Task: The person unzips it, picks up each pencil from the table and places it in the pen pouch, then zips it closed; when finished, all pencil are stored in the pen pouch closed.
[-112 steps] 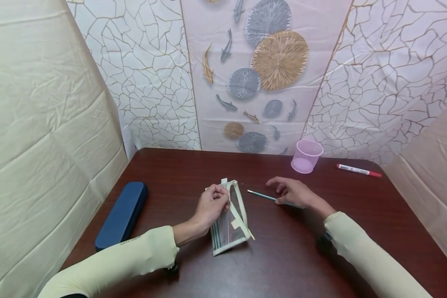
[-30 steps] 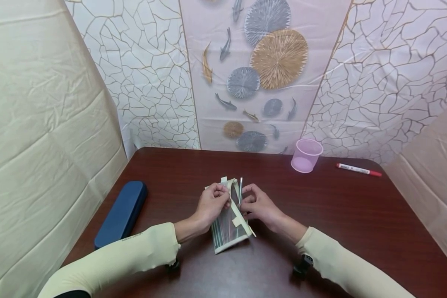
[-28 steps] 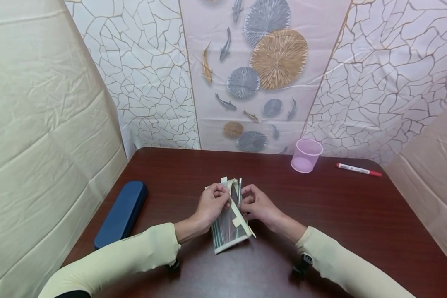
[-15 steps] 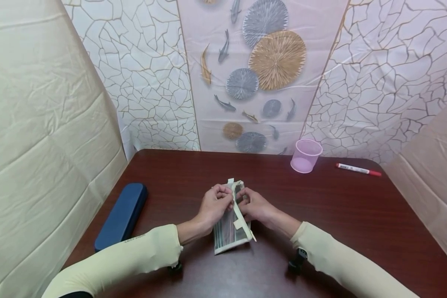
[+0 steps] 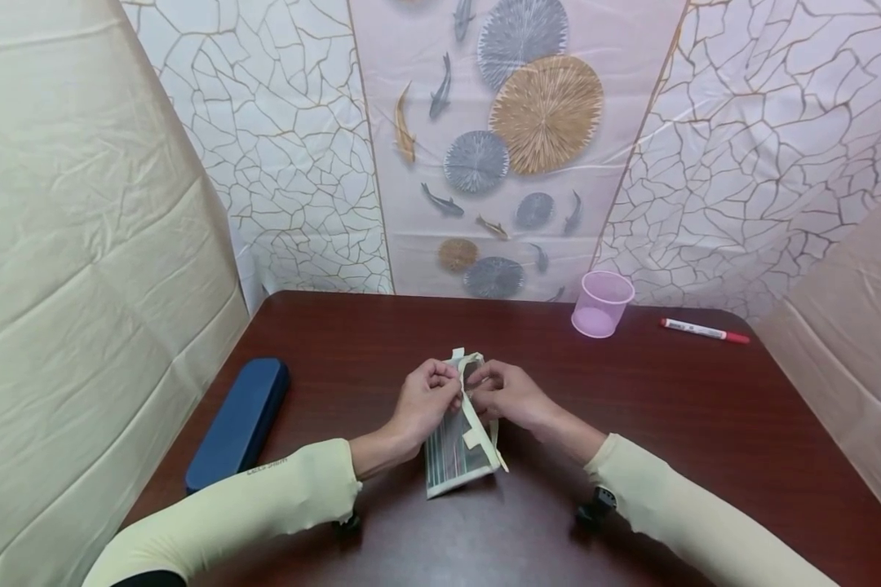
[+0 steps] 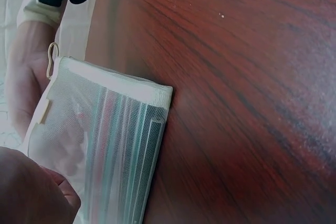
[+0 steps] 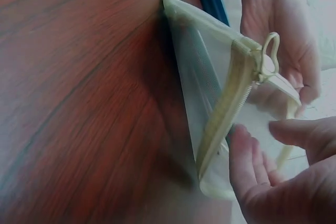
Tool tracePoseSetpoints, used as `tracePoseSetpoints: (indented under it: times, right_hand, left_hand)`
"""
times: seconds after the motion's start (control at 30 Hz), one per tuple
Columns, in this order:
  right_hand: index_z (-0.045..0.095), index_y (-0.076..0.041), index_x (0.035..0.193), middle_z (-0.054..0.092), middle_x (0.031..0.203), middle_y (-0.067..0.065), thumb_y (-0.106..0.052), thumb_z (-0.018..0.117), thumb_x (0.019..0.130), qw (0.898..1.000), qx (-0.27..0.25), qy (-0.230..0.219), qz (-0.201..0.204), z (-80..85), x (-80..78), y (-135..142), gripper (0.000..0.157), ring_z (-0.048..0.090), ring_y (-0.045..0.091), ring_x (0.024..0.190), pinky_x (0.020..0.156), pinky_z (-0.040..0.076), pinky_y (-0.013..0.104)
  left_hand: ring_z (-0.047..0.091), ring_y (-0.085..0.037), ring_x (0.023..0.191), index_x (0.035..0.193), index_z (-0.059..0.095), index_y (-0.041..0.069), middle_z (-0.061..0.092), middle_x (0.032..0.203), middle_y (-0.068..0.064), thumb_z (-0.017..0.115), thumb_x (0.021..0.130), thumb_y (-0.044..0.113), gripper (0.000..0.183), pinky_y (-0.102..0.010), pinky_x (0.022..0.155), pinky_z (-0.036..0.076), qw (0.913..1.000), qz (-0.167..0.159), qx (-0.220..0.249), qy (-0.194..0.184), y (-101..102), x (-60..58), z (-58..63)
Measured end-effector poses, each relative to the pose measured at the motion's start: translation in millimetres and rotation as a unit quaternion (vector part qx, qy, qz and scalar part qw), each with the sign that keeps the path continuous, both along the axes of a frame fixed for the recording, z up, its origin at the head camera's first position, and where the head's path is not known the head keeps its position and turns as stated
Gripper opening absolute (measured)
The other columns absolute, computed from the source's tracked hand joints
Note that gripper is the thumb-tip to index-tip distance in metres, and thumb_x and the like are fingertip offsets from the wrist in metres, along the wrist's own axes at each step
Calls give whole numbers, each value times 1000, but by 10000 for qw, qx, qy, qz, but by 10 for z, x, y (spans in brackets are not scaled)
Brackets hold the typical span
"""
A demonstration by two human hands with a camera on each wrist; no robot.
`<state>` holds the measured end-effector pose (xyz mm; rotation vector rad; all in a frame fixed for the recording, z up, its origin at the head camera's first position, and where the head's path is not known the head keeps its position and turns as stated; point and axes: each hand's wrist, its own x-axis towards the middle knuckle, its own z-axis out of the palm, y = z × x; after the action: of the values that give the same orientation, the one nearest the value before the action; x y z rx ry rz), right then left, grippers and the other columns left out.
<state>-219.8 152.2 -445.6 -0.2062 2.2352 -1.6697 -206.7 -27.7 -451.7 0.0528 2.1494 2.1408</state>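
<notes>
A see-through mesh zip pouch (image 5: pixel 451 456) with cream trim lies mid-table, its zipped mouth spread apart. Several pencils (image 6: pixel 107 150) show through its mesh in the left wrist view. My left hand (image 5: pixel 427 401) pinches the mouth's left edge between thumb and fingers. At the opposite side, my right hand (image 5: pixel 512 398) has its fingertips in the mouth. The right wrist view shows a gap between the right thumb (image 7: pixel 294 131) and the fingers, with nothing between them. A dark pencil (image 7: pixel 206 69) slants inside the mesh below this hand.
A long blue case (image 5: pixel 238 424) lies at the table's left. Toward the back right stand a pink cup (image 5: pixel 602 306) and, beside it, a red-and-white marker (image 5: pixel 703 330). Patterned cloth (image 5: pixel 440 204) hangs behind the table (image 5: pixel 352 326).
My right hand took a pencil from the table, brought it left and lowered it into the pouch; its fingers are now apart. The left hand kept hold as the pouch shifted slightly right.
</notes>
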Motion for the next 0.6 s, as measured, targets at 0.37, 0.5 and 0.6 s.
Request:
tracePoseSetpoints:
  times: [0.37, 0.5, 0.6]
  right_hand:
    - [69, -21, 88, 62, 72, -2, -43, 72, 98, 9624, 2062, 1691, 526, 156, 369, 341, 24, 57, 14, 66, 59, 48, 25]
    - [69, -27, 78, 57, 64, -11, -50, 72, 96, 9387, 2591, 1982, 1118, 170, 533, 415, 29, 52, 4, 60, 55, 43, 21]
    - [72, -28, 79, 61, 64, -14, -45, 76, 95, 9338, 2540, 2041, 1479, 173, 610, 437, 24, 53, 1, 60, 56, 45, 20]
  left_hand:
    - [61, -10, 66, 104, 62, 1, 62, 77, 3, 60, 90, 3, 14, -25, 67, 54, 9999, 56, -99, 70, -24, -45, -37]
    - [62, -11, 67, 104, 63, 2, 63, 76, 4, 61, 90, 3, 14, -26, 68, 54, 9998, 88, -162, 112, -35, -39, -26]
    - [62, -11, 67, 103, 64, 2, 63, 76, 4, 61, 90, 3, 13, -26, 68, 54, 9997, 83, -184, 120, -36, -34, -17]
